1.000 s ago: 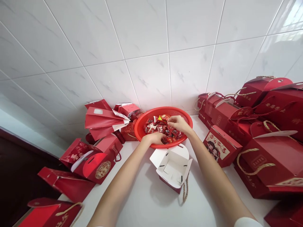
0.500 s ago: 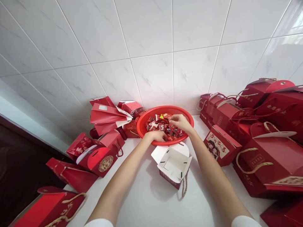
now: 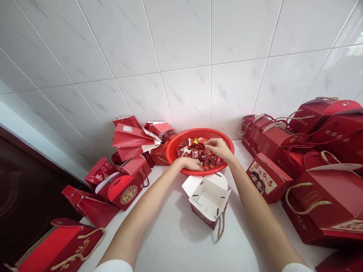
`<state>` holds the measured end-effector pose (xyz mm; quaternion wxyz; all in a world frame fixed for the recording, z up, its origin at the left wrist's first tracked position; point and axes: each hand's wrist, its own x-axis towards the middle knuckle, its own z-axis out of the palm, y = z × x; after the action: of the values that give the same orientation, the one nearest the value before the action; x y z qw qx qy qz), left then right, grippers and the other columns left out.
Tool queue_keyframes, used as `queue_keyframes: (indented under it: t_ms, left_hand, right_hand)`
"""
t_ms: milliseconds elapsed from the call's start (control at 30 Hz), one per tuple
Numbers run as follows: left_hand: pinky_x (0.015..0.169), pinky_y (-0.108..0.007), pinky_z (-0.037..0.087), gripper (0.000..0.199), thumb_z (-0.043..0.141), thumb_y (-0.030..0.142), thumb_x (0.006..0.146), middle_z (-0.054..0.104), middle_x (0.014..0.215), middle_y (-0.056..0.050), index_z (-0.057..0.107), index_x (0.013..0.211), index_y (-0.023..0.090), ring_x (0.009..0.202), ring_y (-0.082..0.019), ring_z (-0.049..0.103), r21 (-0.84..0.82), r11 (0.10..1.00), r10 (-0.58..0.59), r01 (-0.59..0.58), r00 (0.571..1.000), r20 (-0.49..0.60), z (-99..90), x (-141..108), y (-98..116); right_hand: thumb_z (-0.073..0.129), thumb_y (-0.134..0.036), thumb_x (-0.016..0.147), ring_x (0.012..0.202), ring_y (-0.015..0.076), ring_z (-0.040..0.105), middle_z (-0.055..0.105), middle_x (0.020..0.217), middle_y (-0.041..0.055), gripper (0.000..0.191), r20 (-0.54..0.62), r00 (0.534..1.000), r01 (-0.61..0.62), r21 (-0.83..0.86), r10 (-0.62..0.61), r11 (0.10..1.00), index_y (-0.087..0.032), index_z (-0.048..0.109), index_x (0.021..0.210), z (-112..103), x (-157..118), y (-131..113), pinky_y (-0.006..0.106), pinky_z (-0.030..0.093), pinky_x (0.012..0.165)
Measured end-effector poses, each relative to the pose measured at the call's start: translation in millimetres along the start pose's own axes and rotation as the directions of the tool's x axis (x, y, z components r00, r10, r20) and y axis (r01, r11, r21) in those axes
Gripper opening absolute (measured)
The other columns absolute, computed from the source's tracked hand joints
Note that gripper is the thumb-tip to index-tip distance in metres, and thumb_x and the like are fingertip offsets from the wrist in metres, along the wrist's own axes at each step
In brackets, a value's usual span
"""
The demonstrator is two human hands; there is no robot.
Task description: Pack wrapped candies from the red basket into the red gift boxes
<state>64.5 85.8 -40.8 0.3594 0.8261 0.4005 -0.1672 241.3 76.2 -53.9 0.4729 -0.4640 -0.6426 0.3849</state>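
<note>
A red plastic basket (image 3: 177, 140) stands by the wall, holding wrapped candies (image 3: 195, 153) in mostly red wrappers. My left hand (image 3: 191, 163) reaches over its front-left rim, fingers curled down among the candies; its fingertips are partly hidden. Over the right side of the basket, my right hand (image 3: 218, 148) is closed with thumb and fingers bent together above the candies. Whatever either hand holds is too small or hidden to make out. Just in front of the basket sits an open gift box (image 3: 208, 202), white inside and red outside, with a rope handle hanging at its right.
Red gift boxes with rope handles crowd the right side, such as a large one (image 3: 326, 200) and one with a cartoon couple (image 3: 262, 179). More boxes (image 3: 124, 189) and folded cartons (image 3: 133, 139) line the left. A white tiled wall (image 3: 187, 90) rises behind the white table (image 3: 170, 241).
The view has shifted slightly, moving everything a little to the right. Both hands stay in the basket among the candies, with only small finger movements.
</note>
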Motion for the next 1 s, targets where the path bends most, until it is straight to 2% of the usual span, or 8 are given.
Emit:
queue_keyframes:
  t_ms: [100, 200, 300, 500, 633, 767, 867, 1000]
  left_hand:
    - [0.060, -0.024, 0.045, 0.020, 0.056, 0.029, 0.073, 0.068, 0.068, -0.001, 0.071, 0.069, 0.017, 0.064, -0.015, 0.058, -0.033, 0.999, 0.014, -0.015, 1.000, -0.017, -0.1, 0.4, -0.6]
    - [0.057, -0.022, 0.043, 0.017, 0.057, 0.027, 0.072, 0.064, 0.061, 0.001, 0.068, 0.064, 0.017, 0.059, -0.013, 0.054, -0.075, 0.996, 0.053, -0.055, 0.998, -0.037, 0.3, -1.8, 0.2]
    - [0.062, -0.021, 0.045, 0.015, 0.057, 0.024, 0.072, 0.067, 0.068, 0.001, 0.070, 0.071, 0.016, 0.064, -0.013, 0.058, -0.108, 0.990, 0.082, -0.092, 0.992, -0.092, 1.3, -2.8, -0.3]
    - [0.076, -0.025, 0.048, 0.022, 0.052, 0.022, 0.080, 0.073, 0.090, -0.006, 0.071, 0.088, 0.014, 0.083, -0.017, 0.064, -0.094, 0.987, 0.101, -0.134, 0.951, -0.294, 2.9, 2.2, -7.2]
    - [0.074, -0.025, 0.048, 0.023, 0.057, 0.028, 0.081, 0.074, 0.089, -0.004, 0.073, 0.090, 0.014, 0.082, -0.019, 0.064, -0.057, 0.990, 0.111, -0.130, 0.960, -0.259, 3.8, 3.2, -8.0]
    - [0.077, -0.025, 0.047, 0.030, 0.063, 0.036, 0.079, 0.076, 0.101, -0.003, 0.075, 0.100, 0.018, 0.089, -0.021, 0.066, -0.005, 0.995, 0.103, -0.104, 0.985, -0.141, 3.9, 1.8, -5.8]
    - [0.081, -0.025, 0.048, 0.033, 0.062, 0.031, 0.079, 0.075, 0.108, -0.002, 0.075, 0.107, 0.020, 0.094, -0.021, 0.067, 0.027, 0.997, 0.080, -0.078, 0.993, -0.090, 3.5, 1.7, -5.6]
    - [0.075, -0.024, 0.048, 0.035, 0.062, 0.023, 0.076, 0.075, 0.104, -0.002, 0.074, 0.109, 0.019, 0.090, -0.021, 0.067, 0.066, 0.995, 0.075, -0.069, 0.994, -0.086, 3.6, 6.1, -7.6]
  right_hand:
    - [0.063, -0.022, 0.075, 0.057, 0.0125, 0.062, 0.068, 0.071, 0.0022, 0.008, -0.007, 1.000, 0.002, 0.028, -0.002, 1.000, -0.015, 0.065, 0.077, -0.5, -0.4, 0.2, 0.024, 0.048, 0.059]
    - [0.064, -0.025, 0.074, 0.058, 0.0137, 0.063, 0.069, 0.073, 0.0032, 0.010, -0.010, 1.000, -0.001, 0.065, 0.001, 0.998, -0.015, 0.064, 0.077, -1.2, -0.4, 2.2, 0.025, 0.050, 0.059]
    - [0.066, -0.027, 0.073, 0.059, 0.0140, 0.063, 0.069, 0.073, 0.0036, 0.013, -0.012, 1.000, 0.008, 0.078, -0.007, 0.997, -0.015, 0.065, 0.078, -1.9, 0.3, 4.5, 0.025, 0.050, 0.058]
    - [0.065, -0.025, 0.074, 0.059, 0.0119, 0.062, 0.069, 0.076, 0.0037, 0.011, -0.004, 1.000, -0.006, 0.091, 0.007, 0.996, -0.014, 0.065, 0.077, -2.2, 1.2, 6.1, 0.023, 0.050, 0.059]
    - [0.063, -0.020, 0.074, 0.057, 0.0110, 0.060, 0.067, 0.072, 0.0021, 0.006, 0.001, 0.999, -0.048, 0.078, 0.048, 0.996, -0.014, 0.065, 0.076, -1.3, -0.2, 4.0, 0.022, 0.049, 0.057]
    - [0.063, -0.017, 0.075, 0.059, 0.0115, 0.062, 0.067, 0.073, 0.0022, 0.004, 0.010, 0.999, -0.053, 0.049, 0.052, 0.997, -0.014, 0.065, 0.076, -0.4, -0.4, 3.2, 0.022, 0.050, 0.059]
    - [0.062, -0.018, 0.076, 0.059, 0.0117, 0.061, 0.067, 0.070, 0.0019, 0.005, 0.030, 0.999, -0.035, 0.027, 0.034, 0.999, -0.014, 0.065, 0.077, 0.3, 1.0, 4.5, 0.022, 0.050, 0.058]
    - [0.062, -0.020, 0.075, 0.058, 0.0123, 0.061, 0.066, 0.067, 0.0019, 0.007, 0.037, 0.999, -0.039, -0.013, 0.040, 0.999, -0.014, 0.065, 0.076, 1.2, 2.9, 6.2, 0.021, 0.048, 0.054]
